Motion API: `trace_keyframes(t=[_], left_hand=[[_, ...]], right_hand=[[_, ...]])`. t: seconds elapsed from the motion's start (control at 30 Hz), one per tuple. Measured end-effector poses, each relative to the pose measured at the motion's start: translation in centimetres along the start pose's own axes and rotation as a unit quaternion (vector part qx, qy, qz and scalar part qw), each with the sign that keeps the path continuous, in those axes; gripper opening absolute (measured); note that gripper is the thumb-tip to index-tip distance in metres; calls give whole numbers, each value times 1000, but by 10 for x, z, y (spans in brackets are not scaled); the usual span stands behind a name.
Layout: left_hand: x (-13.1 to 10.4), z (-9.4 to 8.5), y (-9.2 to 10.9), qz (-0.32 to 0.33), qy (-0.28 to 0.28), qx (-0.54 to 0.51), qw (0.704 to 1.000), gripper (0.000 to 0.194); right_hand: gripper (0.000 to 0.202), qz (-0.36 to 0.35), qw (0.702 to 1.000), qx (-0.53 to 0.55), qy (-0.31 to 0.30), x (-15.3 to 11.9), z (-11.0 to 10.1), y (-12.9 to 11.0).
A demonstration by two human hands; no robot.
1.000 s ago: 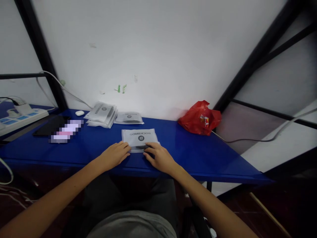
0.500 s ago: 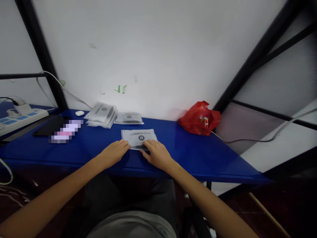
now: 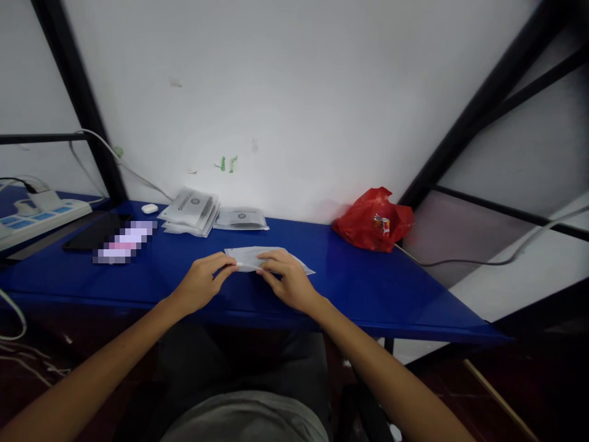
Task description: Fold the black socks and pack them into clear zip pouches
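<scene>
A translucent white zip bag [image 3: 247,258] lies in front of me near the table's front edge, its near edge a little raised. My left hand [image 3: 202,282] pinches the near left corner between thumb and fingers. On the right, my right hand [image 3: 291,282] grips the near edge with its thumb below and its fingers over the top, hiding much of the bag. What is inside the bag cannot be made out. Behind it stand a stack of similar printed bags [image 3: 189,209] and a single flat printed bag [image 3: 241,217].
A red plastic bag [image 3: 368,221] sits at the back right against the wall. At left on the blue table [image 3: 359,288] are a black tablet-like slab [image 3: 87,236], a blurred-out phone-shaped item [image 3: 126,244], a small white case [image 3: 150,209] and a power strip [image 3: 59,215].
The bag's near edge has lifted and its printed face has tilted out of plain sight. My left hand has shifted from resting at its side to pinching the corner.
</scene>
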State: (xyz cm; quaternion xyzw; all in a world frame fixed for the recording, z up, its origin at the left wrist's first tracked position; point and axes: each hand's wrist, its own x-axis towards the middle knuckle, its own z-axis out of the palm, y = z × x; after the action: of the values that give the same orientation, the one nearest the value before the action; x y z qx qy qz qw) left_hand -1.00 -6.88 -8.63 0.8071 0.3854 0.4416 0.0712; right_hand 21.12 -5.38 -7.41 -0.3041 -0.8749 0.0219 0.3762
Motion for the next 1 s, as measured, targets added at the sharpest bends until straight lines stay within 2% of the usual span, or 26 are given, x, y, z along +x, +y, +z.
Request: trace_keyframes(t=[0.2,0.3,0.7,0.83,1.0], left_hand=[[2,4,6,9,-13,21,1000,20],[3,7,11,19,-11,40,999,21],[4,7,22,89,-2,98,991,25],[4,3,20,95,25,112,989,23],[5,-15,12,35,85,119,989,20]], right_hand=[[11,15,999,-7,-51,5,-2,-3],[20,12,999,12,-48,10,-2,-11],[15,-37,996,46,-66,19,-13,-25],[14,-25,998,11,-60,10,-14,-18],[16,14,995,-84,-55,-8,-29,8]])
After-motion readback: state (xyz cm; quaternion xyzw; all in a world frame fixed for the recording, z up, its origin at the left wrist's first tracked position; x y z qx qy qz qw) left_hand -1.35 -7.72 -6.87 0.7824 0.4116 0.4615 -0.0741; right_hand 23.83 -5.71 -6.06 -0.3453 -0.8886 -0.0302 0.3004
